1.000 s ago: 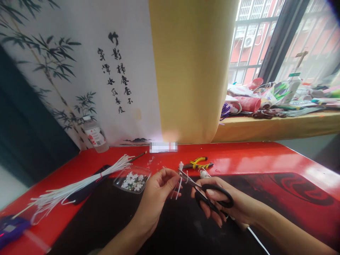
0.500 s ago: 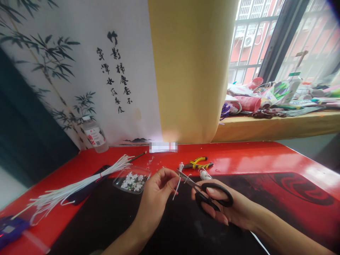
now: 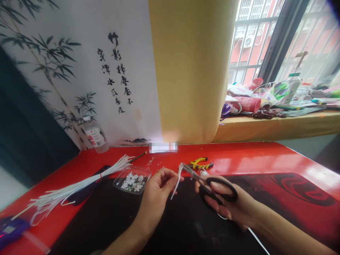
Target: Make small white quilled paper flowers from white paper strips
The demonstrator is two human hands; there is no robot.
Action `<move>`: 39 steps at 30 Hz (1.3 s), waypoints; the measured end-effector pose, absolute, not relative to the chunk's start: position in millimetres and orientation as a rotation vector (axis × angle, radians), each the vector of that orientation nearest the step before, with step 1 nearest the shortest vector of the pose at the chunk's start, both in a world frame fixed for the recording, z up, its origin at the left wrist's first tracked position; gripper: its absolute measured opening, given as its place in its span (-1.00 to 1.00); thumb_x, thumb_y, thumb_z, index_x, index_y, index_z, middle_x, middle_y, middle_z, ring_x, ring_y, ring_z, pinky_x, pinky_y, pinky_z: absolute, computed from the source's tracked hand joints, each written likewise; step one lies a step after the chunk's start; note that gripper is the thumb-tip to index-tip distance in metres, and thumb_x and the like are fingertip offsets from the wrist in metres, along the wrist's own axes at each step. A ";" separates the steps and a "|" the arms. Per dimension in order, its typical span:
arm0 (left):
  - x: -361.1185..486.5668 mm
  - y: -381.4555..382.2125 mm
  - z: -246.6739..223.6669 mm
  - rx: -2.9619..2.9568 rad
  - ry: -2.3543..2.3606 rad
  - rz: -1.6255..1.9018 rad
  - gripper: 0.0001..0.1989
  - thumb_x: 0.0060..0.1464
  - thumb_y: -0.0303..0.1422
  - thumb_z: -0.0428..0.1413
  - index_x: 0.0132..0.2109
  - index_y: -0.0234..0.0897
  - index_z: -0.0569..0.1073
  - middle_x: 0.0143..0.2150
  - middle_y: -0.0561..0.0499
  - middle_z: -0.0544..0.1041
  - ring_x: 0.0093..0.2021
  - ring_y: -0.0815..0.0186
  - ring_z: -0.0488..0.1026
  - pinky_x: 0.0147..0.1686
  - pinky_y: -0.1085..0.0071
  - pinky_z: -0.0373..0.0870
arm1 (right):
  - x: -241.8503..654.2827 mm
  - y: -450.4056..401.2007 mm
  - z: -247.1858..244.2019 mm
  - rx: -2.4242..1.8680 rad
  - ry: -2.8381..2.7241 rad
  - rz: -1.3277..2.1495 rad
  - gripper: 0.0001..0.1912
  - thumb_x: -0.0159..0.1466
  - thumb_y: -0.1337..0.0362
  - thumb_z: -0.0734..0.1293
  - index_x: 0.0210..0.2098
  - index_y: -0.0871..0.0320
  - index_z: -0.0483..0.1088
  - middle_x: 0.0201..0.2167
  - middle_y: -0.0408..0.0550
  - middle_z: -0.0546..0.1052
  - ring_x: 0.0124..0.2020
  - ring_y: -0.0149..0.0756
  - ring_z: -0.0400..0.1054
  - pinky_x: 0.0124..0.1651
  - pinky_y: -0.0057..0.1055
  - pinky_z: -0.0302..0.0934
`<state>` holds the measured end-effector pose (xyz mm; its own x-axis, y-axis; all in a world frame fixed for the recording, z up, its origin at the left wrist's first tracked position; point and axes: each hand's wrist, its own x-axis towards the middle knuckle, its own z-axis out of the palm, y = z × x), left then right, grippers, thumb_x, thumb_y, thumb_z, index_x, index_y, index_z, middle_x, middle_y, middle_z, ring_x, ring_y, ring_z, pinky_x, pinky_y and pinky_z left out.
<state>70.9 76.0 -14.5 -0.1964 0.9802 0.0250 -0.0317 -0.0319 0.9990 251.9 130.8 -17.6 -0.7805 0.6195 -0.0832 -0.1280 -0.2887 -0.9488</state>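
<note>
Right grip [image 3: 241, 206] slants scissors [image 3: 202, 180] up-left, near the left grip [image 3: 158, 187].

Card [image 3: 163, 147]: face was pixelated, unreadable. Purple device [image 3: 12, 230] was cut by the left edge. Contact between scissors [image 3: 198, 176] tips and white strand [image 3: 175, 188] was too small to tell. Right hand [image 3: 225, 198] hid part of trailing cord [image 3: 257, 241]; its lower end left the frame

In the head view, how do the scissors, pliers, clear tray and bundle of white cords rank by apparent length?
Largest to smallest:
1. Bundle of white cords
2. Scissors
3. Clear tray
4. Pliers, partly behind the scissors
</note>
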 end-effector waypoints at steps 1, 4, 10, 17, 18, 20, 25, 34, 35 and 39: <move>70.7 76.7 -15.1 1.082 1.315 1.405 -0.86 -0.03 -0.32 0.11 -0.37 -0.28 0.32 -0.41 0.09 0.43 -0.40 0.43 0.34 -0.42 0.55 0.28 | 252.4 133.7 -15.4 -0.672 -1.519 2.015 -0.65 0.14 0.05 0.23 -0.27 0.23 0.30 -0.65 -0.22 0.29 -0.75 -0.59 0.10 -0.72 -0.64 -0.06; 70.6 76.9 -15.9 1.024 1.284 1.454 -0.80 -0.08 -0.35 0.15 -0.28 -0.24 0.29 -0.36 0.08 0.45 -0.33 0.39 0.39 -0.39 0.51 0.31 | 253.8 143.5 -15.0 -0.954 -1.789 1.559 -0.68 0.15 0.08 0.22 -0.20 0.16 0.22 -0.58 -0.20 0.32 -0.66 -0.49 0.22 -0.64 -0.57 0.02; 71.4 73.7 -13.7 0.939 1.194 1.447 -0.73 -0.10 -0.52 0.14 -0.19 -0.27 0.33 -0.32 0.05 0.47 -0.27 0.39 0.40 -0.28 0.49 0.33 | 251.3 137.6 -37.9 -1.170 -2.697 0.342 -0.79 0.00 0.33 0.34 -0.33 0.12 0.31 -0.48 -0.12 0.45 -0.49 -0.30 0.34 -0.52 -0.48 0.00; 73.9 74.8 -12.3 0.932 1.213 1.387 -0.76 -0.16 -0.50 0.18 -0.25 -0.31 0.40 -0.36 0.05 0.46 -0.33 0.40 0.40 -0.34 0.51 0.33 | 242.8 119.6 -30.9 -1.165 -2.794 0.115 -0.85 0.15 0.31 0.24 -0.53 0.17 0.37 -0.53 -0.05 0.47 -0.54 -0.24 0.35 -0.57 -0.46 -0.14; 74.4 74.1 -12.3 0.936 1.221 1.370 -0.78 -0.16 -0.49 0.18 -0.27 -0.31 0.40 -0.38 0.06 0.45 -0.37 0.42 0.41 -0.37 0.53 0.32 | 242.7 119.0 -27.3 -1.183 -2.757 0.078 -0.78 0.19 0.28 0.19 -0.53 0.17 0.36 -0.54 -0.06 0.47 -0.55 -0.26 0.34 -0.57 -0.45 -0.13; 75.8 72.1 -12.0 0.932 1.246 1.344 -0.80 -0.15 -0.47 0.18 -0.29 -0.30 0.40 -0.39 0.08 0.43 -0.42 0.44 0.41 -0.41 0.54 0.31 | 242.8 117.8 -20.4 -1.193 -2.640 0.072 -0.69 0.25 0.24 0.11 -0.53 0.17 0.35 -0.55 -0.07 0.45 -0.55 -0.30 0.33 -0.55 -0.45 -0.07; 82.1 66.1 -10.8 0.913 1.194 1.264 -0.81 -0.15 -0.49 0.15 -0.28 -0.31 0.38 -0.35 0.05 0.42 -0.42 0.40 0.41 -0.47 0.51 0.30 | 239.5 113.9 -10.3 -0.962 -2.304 0.816 -0.82 0.23 0.23 0.16 -0.35 0.14 0.37 -0.44 -0.11 0.48 -0.42 -0.38 0.33 -0.38 -0.47 0.12; 84.5 59.3 -7.5 0.965 1.132 1.162 -0.90 -0.08 -0.44 0.08 -0.32 -0.30 0.44 -0.36 0.03 0.41 -0.33 0.32 0.36 -0.38 0.41 0.33 | 239.4 115.2 -8.9 -0.950 -1.886 1.637 -0.85 0.08 0.27 0.31 -0.51 0.24 0.36 -0.67 -0.21 0.38 -0.63 -0.55 0.24 -0.61 -0.64 0.01; 84.1 60.4 -5.9 0.966 1.171 1.176 -0.89 -0.09 -0.41 0.10 -0.33 -0.30 0.45 -0.36 0.02 0.41 -0.32 0.32 0.35 -0.37 0.42 0.33 | 239.9 114.8 -7.9 -0.951 -1.896 1.656 -0.85 0.08 0.27 0.31 -0.52 0.25 0.36 -0.67 -0.21 0.37 -0.64 -0.55 0.24 -0.61 -0.64 0.01; 82.5 63.7 -0.3 0.963 1.226 1.146 -0.79 -0.16 -0.31 0.18 -0.33 -0.33 0.47 -0.42 0.00 0.46 -0.39 0.34 0.37 -0.43 0.45 0.31 | 240.2 111.3 -5.4 -0.899 -1.960 1.790 -0.86 0.08 0.28 0.29 -0.51 0.25 0.36 -0.63 -0.18 0.40 -0.62 -0.53 0.28 -0.58 -0.63 0.06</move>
<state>82.5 63.7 -0.3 -0.0202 0.9811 -0.1922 -0.1262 0.1882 0.9740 240.2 111.3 -5.4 -0.7433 0.6481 -0.1656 0.2235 0.0072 -0.9747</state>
